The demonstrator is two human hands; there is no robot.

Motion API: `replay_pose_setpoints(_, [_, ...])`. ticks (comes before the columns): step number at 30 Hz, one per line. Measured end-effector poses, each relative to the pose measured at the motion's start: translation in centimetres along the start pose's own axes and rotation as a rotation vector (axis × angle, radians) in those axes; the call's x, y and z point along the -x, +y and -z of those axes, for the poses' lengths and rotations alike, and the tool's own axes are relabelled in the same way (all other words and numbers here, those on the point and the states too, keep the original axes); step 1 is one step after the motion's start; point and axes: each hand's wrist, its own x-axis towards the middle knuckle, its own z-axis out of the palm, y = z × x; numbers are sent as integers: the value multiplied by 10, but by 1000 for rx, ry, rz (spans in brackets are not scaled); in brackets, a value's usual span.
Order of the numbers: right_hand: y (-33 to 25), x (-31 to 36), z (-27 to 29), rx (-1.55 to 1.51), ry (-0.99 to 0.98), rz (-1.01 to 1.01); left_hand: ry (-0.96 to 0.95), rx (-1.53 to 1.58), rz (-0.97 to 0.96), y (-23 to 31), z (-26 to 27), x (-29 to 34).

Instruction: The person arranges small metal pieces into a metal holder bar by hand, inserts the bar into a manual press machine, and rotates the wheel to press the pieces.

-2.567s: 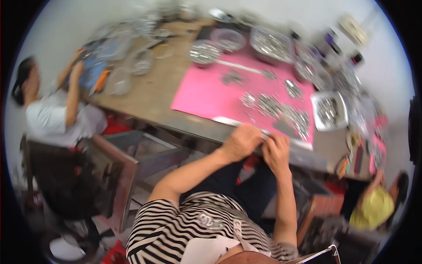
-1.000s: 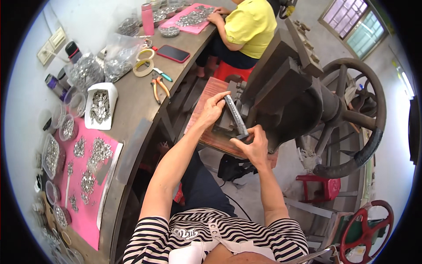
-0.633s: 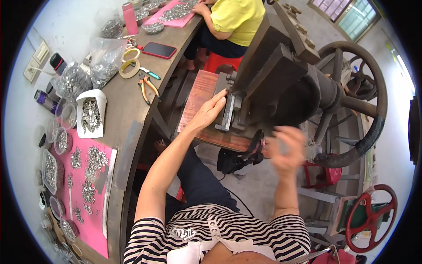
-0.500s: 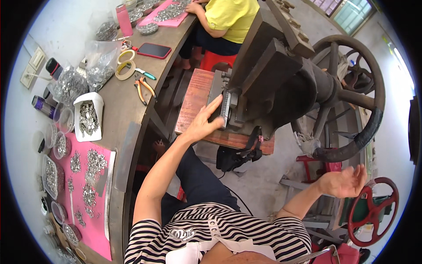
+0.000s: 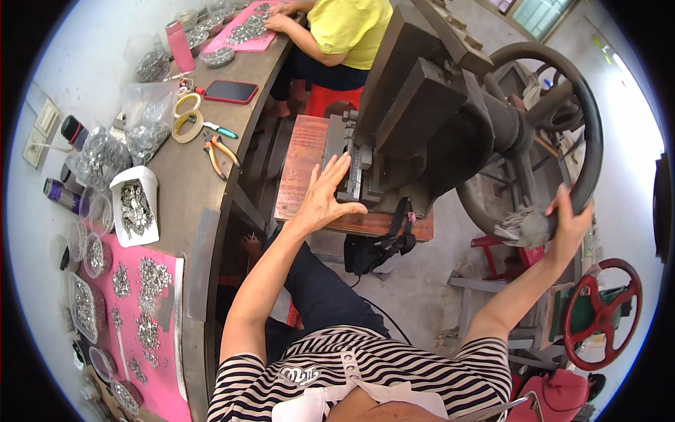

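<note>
My left hand (image 5: 327,193) lies open with its fingers spread, at the near edge of a metal fixture (image 5: 357,172) with a ruler-like strip. The fingertips reach this fixture; whether they press on it I cannot tell. Above it rises the dark block of a heavy hand press (image 5: 422,105). My right hand (image 5: 571,221) is closed round the lower right rim of the press's large handwheel (image 5: 590,141). Grey cloth (image 5: 520,225) is wrapped on the rim beside that hand. The press stands on a reddish wooden board (image 5: 299,169).
Left is a workbench (image 5: 186,228) with orange-handled pliers (image 5: 221,156), tape rolls (image 5: 186,126), a phone (image 5: 230,92) and a white tray (image 5: 151,186) of metal pieces. More pieces lie on a pink mat (image 5: 165,359). A person in yellow (image 5: 348,32) sits beyond. A red handwheel (image 5: 602,309) stands right.
My right hand has moved up and forward from the air onto the large handwheel's rim, which has turned. My left hand stays by the fixture, fingers a little more spread.
</note>
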Motion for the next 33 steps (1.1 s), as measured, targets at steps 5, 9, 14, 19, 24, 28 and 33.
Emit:
replay_pose_setpoints(5, [-18,-100,19,-26,-367,-92,-49,-67,1,2,-2,-23])
replay_pose_setpoints(9, [-27,-121,8,-63,-429,-121,-57,-68,24,-2,-4,-31])
replay_pose_setpoints(14, [0,-16,-2,-156,16,31,-48,-41,56,-3,0,-34])
replay_pose_setpoints(19, [25,29,-12,-60,100,7,-31,-42,40,-6,-2,-35])
replay_pose_setpoints(24, [-27,-78,11,137,-282,-101,-50,-37,45,-5,-3,-38])
replay_pose_setpoints(28, [-38,-128,-6,102,-356,-88,-52,-46,57,-5,0,-33])
replay_pose_setpoints(33, [28,10,-7,-77,170,189,-39,-38,57,-5,-3,-41])
